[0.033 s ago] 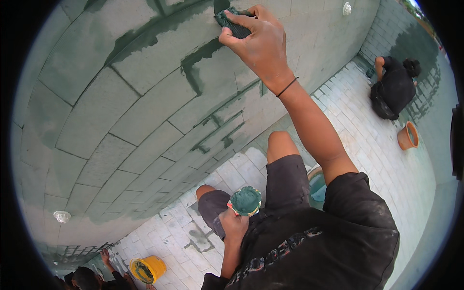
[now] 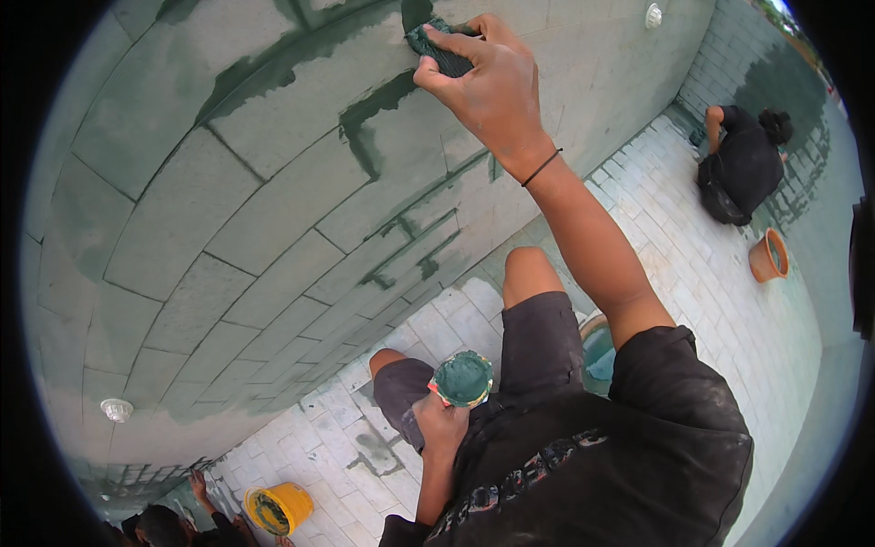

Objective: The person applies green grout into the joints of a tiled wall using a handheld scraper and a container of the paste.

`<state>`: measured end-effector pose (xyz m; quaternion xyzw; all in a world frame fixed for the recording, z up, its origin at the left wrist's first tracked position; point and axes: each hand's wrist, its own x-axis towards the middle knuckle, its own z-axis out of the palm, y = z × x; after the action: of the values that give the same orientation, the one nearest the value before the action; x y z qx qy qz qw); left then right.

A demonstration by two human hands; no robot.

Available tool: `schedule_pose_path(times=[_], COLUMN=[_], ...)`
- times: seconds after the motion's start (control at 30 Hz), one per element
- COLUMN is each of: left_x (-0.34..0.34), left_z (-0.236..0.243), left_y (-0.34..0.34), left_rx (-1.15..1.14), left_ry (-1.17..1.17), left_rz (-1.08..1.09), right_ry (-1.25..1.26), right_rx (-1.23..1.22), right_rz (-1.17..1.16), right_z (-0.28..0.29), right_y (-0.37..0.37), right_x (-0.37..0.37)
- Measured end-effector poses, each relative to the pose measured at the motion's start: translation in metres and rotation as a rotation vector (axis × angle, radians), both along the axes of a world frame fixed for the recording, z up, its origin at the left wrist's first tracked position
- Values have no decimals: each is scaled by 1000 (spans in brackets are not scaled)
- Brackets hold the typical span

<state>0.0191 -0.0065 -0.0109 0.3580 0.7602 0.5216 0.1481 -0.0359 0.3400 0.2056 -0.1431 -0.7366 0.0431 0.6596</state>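
My right hand (image 2: 488,91) is raised against the pale tiled wall (image 2: 237,201), fingers gripping a small dark pad (image 2: 442,50) coated in green grout. The pad rests on the wall at the top centre, among wet green smears along the joints. My left hand (image 2: 440,421) is low in front of my body, holding a small container (image 2: 463,378) filled with green paste. Around and below the pad, the joints show as dark lines, some with thicker green patches.
One co-worker (image 2: 738,169) crouches at the right wall; another (image 2: 169,524) reaches to the wall at lower left. An orange bucket (image 2: 767,255), a yellow bucket (image 2: 278,506) and a partly hidden bucket (image 2: 597,351) stand on the tiled floor (image 2: 656,210). White round fittings (image 2: 116,408) stick out of the wall.
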Motion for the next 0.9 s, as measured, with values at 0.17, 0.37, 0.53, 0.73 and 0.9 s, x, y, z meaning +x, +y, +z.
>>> schedule_pose_path(times=[0.17, 0.37, 0.53, 0.73, 0.9], left_x=[-1, 5, 10, 11, 11], left_z=[0, 5, 10, 12, 13], left_y=[1, 5, 9, 11, 8], left_rx=[9, -3, -24, -9, -43], left_ry=[15, 0, 14, 101, 115], left_rz=[-26, -25, -10, -10, -5], right_ry=[-65, -349, -105, 169, 262], right_rx=[-90, -196, -246, -241, -194], right_rz=[7, 93, 229, 178, 163], right_z=[-24, -35, -58, -71, -70], right_y=[-3, 8, 38, 23, 23], right_x=[9, 33, 52, 17, -2])
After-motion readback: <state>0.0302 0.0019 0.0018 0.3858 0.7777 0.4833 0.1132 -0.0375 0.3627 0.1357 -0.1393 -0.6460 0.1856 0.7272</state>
